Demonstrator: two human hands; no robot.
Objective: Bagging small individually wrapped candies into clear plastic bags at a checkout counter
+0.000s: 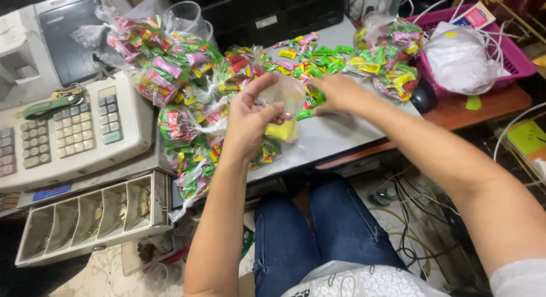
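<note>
1. Holding a small clear plastic bag (282, 106) up in my left hand (250, 119), thumb and fingers pinched on its rim; something yellow sits in its bottom.
2. My right hand (335, 92) rests on the loose wrapped candies (311, 59) on the grey tabletop (335, 135), fingers curled; whether it has closed on a candy I cannot tell, since the fingertips are hidden; the two hands are close but apart.
3. Filled candy bags: I count roughly six on my left (162, 61) and three on my right (387, 52), though the heap blurs together.
4. One cash register (68, 123) stands at the left; its coin drawer (85, 217) hangs open with five slots.
5. One pink basket (520, 61) sits at the right edge, beside a dark mouse (424, 98).
6. Bare tabletop lies just under my hands, running to the near edge above my knees.
</note>
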